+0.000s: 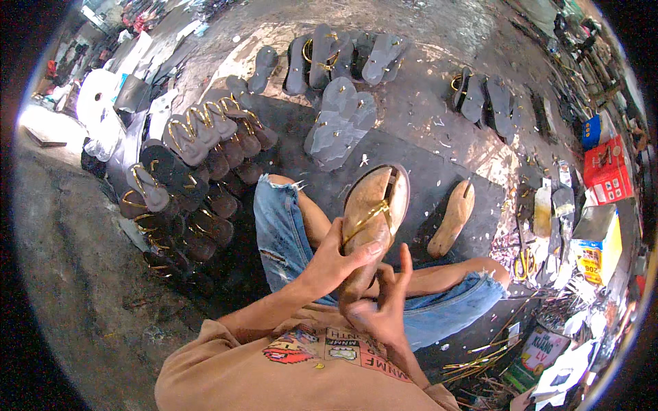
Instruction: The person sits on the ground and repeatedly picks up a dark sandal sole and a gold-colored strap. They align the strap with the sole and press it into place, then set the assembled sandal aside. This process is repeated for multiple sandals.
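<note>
Above my lap, my left hand [336, 260] is closed round the middle of a sandal [403, 195], its thumb lying across the top. A wooden shoe last [361, 198], with a slot at its toe end, sits on the sole, and a gold strap [370, 216] crosses over it. My right hand [389, 305] is at the heel end, thumb against it and slightly blurred, one finger pointing up and the others bent. The underside of the sandal is hidden. Another wooden last [452, 220] lies on the dark mat [418, 161] to the right.
Many gold-strapped sandals [199, 133] are piled at the left. Grey soles [339, 123] and sandals [322, 58] lie ahead, with more sandals [486, 103] farther right. At the right are scissors [526, 264], a red box [608, 171], a yellow-and-white box [596, 246] and a tin [538, 356].
</note>
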